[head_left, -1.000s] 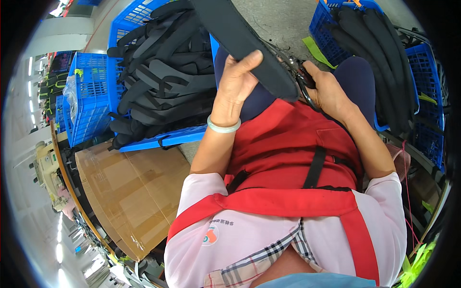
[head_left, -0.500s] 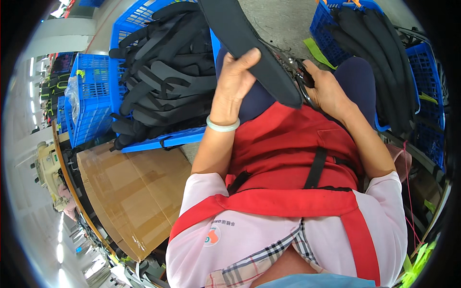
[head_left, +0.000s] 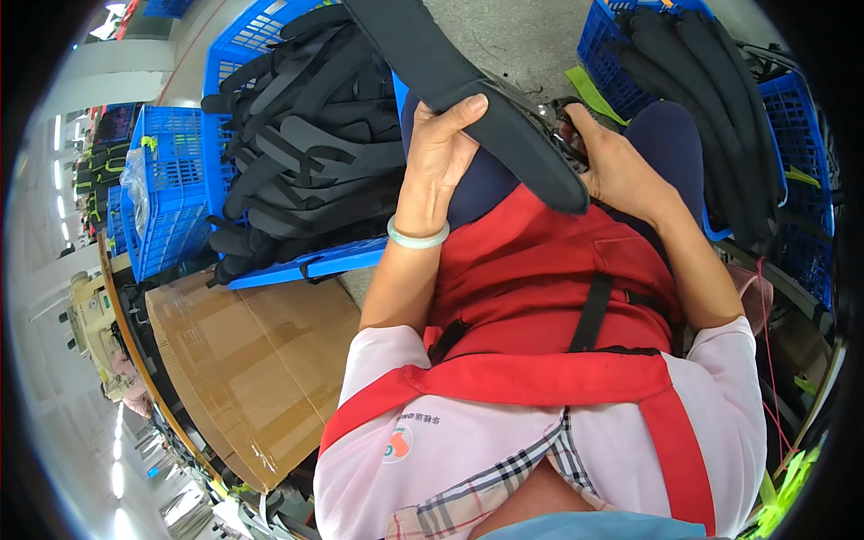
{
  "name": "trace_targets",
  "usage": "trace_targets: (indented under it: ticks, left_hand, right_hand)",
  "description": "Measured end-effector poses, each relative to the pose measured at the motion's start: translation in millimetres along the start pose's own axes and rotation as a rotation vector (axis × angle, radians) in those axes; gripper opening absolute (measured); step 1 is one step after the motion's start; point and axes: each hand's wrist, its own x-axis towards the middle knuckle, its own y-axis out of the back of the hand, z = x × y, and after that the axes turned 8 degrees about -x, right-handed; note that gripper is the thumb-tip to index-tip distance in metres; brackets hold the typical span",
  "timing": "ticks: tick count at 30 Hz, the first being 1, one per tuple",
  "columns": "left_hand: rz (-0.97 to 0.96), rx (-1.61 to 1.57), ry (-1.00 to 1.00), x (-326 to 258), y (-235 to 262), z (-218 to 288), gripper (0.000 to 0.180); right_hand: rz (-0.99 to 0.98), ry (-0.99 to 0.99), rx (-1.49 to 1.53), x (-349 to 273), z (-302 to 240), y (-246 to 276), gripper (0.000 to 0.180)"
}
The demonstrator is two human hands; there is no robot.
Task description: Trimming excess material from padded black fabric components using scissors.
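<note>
My left hand is closed on a long black padded strap, with the thumb on top. The strap runs from the top of the view down to a rounded end over my lap. At its right edge my right hand is closed around scissors with dark handles. Their blades are mostly hidden by the strap and my fingers. Left of my left hand stands a blue crate heaped with black padded straps.
At the right, another blue crate holds long black padded pieces. A brown cardboard box lies at lower left, near more blue crates. A yellow-green strip lies on the grey floor.
The strap's rounded end has shifted slightly right and down. My right hand has turned a little, and the scissors' dark handle loop now shows less. My left hand keeps its hold.
</note>
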Motion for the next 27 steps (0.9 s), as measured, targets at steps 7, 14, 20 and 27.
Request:
trace_targets:
  ticks: [7,14,20,27]
  left_hand:
    - [-0.01,-0.011,-0.002,0,1,-3,0.022]
    - [-0.014,0.003,-0.002,-2,1,-5,0.02]
    - [-0.003,-0.006,0.008,-1,1,-4,0.02]
    - [0.008,-0.028,0.05,-2,1,-5,0.021]
  right_hand:
    - [0.008,0.007,-0.023,-10,7,3,0.05]
    - [0.067,0.077,-0.106,-1,7,-5,0.043]
    - [0.106,0.049,-0.037,0,8,-14,0.028]
    - [0.09,-0.004,0.035,-2,5,-14,0.027]
